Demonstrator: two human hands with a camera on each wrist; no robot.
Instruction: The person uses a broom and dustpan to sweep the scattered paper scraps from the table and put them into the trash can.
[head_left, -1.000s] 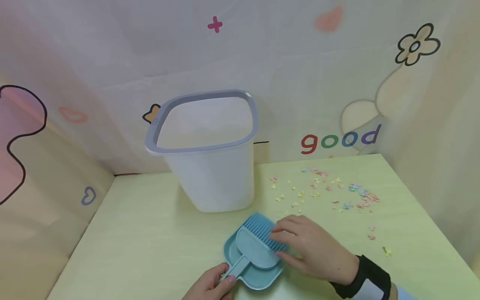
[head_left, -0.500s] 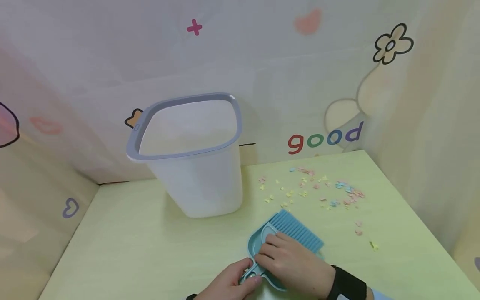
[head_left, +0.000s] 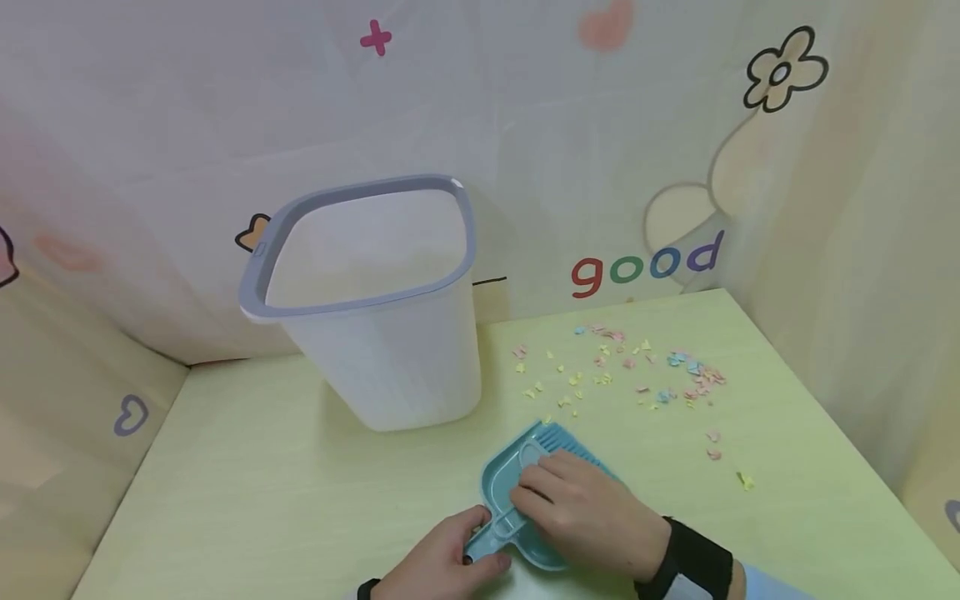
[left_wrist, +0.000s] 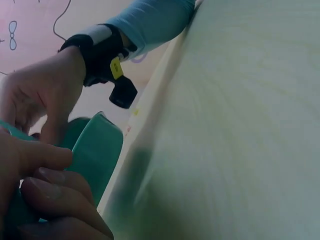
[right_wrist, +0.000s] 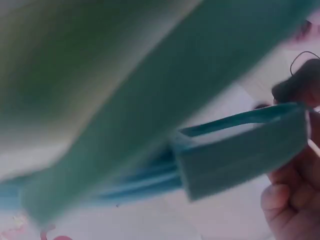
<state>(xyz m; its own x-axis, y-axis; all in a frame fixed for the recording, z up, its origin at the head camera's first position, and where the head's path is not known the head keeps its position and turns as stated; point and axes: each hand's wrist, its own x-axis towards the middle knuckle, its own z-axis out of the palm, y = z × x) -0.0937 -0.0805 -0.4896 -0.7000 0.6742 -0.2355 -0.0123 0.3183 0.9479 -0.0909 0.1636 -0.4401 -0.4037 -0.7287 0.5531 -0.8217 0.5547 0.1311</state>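
My left hand grips the handle of a light blue dustpan at the front middle of the table. A small matching hand brush lies over the pan, its ridged bristles toward the far right. My right hand holds the brush with curled fingers, covering much of its body. In the left wrist view the dustpan's side wall stands just above the table, beyond the left fingers. A handle shows in the right wrist view, behind a blurred blue-green edge.
A tall white bin with a grey-blue rim stands behind the dustpan, left of centre. Pink, yellow and blue paper scraps are scattered over the right side of the table. A printed cloth hangs behind.
My right hand, loosely over the bristles at first, has come to hold the brush body. Dustpan and brush shifted right, then slightly back left. The head view has turned a little rightward.
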